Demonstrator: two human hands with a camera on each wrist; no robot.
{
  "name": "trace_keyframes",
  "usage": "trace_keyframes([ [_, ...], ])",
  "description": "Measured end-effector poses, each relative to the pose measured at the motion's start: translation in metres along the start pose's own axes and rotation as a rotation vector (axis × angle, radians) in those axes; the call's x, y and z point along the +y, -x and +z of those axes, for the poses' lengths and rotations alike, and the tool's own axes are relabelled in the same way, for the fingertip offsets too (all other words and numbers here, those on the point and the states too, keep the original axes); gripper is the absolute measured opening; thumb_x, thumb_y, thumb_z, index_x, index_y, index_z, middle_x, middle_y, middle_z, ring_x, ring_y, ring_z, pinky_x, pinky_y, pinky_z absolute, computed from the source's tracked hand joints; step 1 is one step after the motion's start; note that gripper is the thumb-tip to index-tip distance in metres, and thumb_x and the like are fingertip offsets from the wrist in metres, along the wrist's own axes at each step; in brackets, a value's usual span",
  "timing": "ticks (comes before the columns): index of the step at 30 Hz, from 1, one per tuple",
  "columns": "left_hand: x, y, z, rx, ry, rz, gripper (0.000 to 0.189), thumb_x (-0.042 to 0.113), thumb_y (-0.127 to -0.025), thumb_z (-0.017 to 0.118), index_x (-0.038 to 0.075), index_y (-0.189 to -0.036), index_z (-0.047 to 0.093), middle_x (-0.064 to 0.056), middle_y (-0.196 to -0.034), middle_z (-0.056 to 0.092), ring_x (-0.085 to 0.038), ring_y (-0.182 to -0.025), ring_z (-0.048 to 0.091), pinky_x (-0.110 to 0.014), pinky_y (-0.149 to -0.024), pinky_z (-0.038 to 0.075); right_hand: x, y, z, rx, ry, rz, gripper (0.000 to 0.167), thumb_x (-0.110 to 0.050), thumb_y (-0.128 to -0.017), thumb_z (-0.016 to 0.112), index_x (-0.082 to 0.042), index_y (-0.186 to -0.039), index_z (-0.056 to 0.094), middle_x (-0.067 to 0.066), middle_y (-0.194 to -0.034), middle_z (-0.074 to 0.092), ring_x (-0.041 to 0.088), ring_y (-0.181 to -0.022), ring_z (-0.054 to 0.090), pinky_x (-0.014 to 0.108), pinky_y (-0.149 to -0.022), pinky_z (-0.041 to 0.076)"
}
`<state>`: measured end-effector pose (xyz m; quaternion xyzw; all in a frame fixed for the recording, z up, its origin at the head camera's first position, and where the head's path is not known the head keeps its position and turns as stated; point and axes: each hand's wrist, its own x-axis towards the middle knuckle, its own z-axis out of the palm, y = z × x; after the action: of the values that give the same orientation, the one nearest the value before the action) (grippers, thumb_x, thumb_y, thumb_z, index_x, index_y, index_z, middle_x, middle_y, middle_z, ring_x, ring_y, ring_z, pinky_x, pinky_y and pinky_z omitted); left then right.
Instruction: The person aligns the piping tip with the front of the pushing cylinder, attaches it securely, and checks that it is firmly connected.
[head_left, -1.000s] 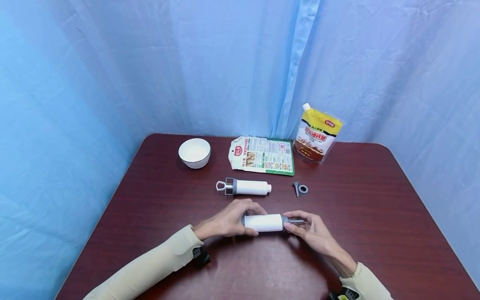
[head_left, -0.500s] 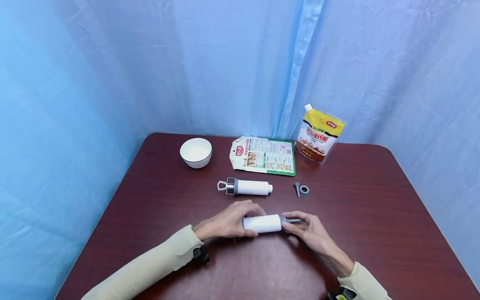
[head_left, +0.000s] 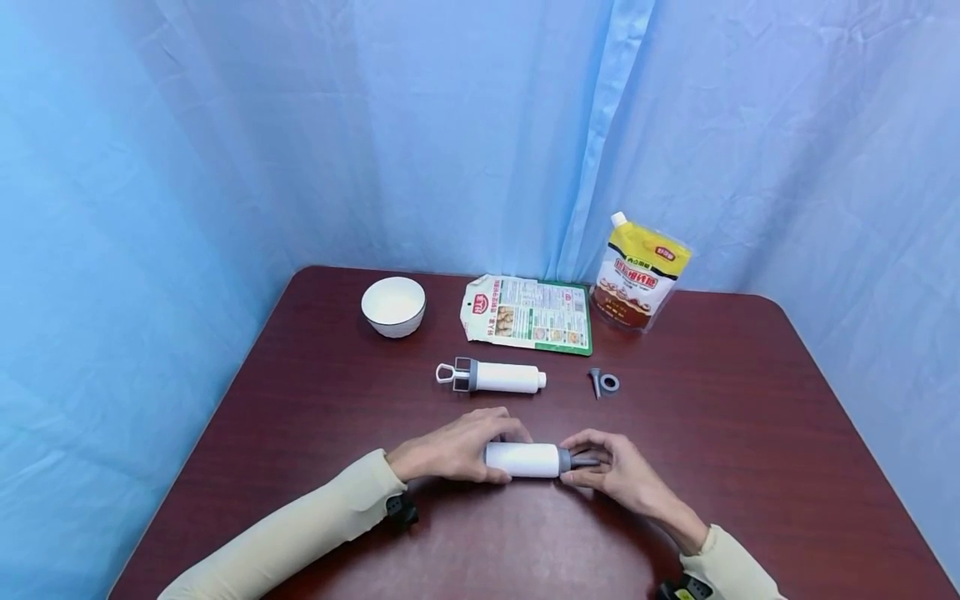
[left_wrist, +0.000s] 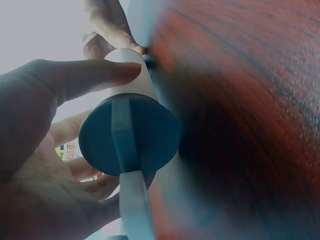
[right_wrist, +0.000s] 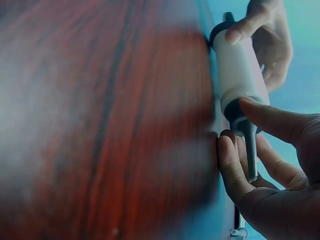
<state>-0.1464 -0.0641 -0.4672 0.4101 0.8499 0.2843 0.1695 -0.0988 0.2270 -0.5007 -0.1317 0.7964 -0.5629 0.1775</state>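
A white piping syringe [head_left: 522,460] with grey ends lies between my two hands, close above the table or on it; I cannot tell which. My left hand [head_left: 461,446] holds the barrel near its handle end, thumb on one side and fingers on the other. In the left wrist view the grey end cap [left_wrist: 145,135] and a looped handle [left_wrist: 135,200] point toward the camera. At the other end, my right hand [head_left: 618,471] pinches the grey collar [right_wrist: 234,110]. A tapered grey nozzle [right_wrist: 251,150] sticks out from that collar between the right thumb and fingers.
Behind the hands lies a second piping syringe [head_left: 507,377]. Right of it are a loose grey nozzle [head_left: 596,383] and a grey ring [head_left: 610,383]. Farther back stand a white bowl [head_left: 393,307], a flat printed packet [head_left: 528,313] and a spouted pouch [head_left: 640,275].
Both hands have brought the syringe slightly nearer to the body, and it now lies more level. The right fingers have shifted a little around the collar.
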Motion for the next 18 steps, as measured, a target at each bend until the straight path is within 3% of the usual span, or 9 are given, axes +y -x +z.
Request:
trace_keyframes([
  [9, -0.001, -0.003, 0.001, -0.009, -0.021, 0.028, 0.053, 0.027, -0.085, 0.087, 0.018, -0.133, 0.065, -0.001, -0.119, 0.066, -0.017, -0.105, 0.06, -0.024, -0.092, 0.045, -0.004, -0.002, 0.001, 0.068, 0.191, -0.071, 0.033, -0.012, -0.083, 0.088, -0.003, -0.111, 0.073, 0.013, -0.105, 0.077, 0.004, -0.093, 0.073, 0.028, -0.084, 0.062],
  [18, -0.001, -0.007, -0.003, -0.023, -0.021, 0.072, 0.069, 0.04, -0.084, 0.088, 0.018, -0.142, 0.059, -0.004, -0.122, 0.068, -0.019, -0.112, 0.062, -0.027, -0.1, 0.047, -0.011, 0.001, -0.013, 0.039, 0.202, -0.092, 0.038, -0.022, -0.086, 0.086, -0.005, -0.117, 0.072, 0.011, -0.112, 0.077, 0.015, -0.097, 0.075, 0.029, -0.085, 0.062],
])
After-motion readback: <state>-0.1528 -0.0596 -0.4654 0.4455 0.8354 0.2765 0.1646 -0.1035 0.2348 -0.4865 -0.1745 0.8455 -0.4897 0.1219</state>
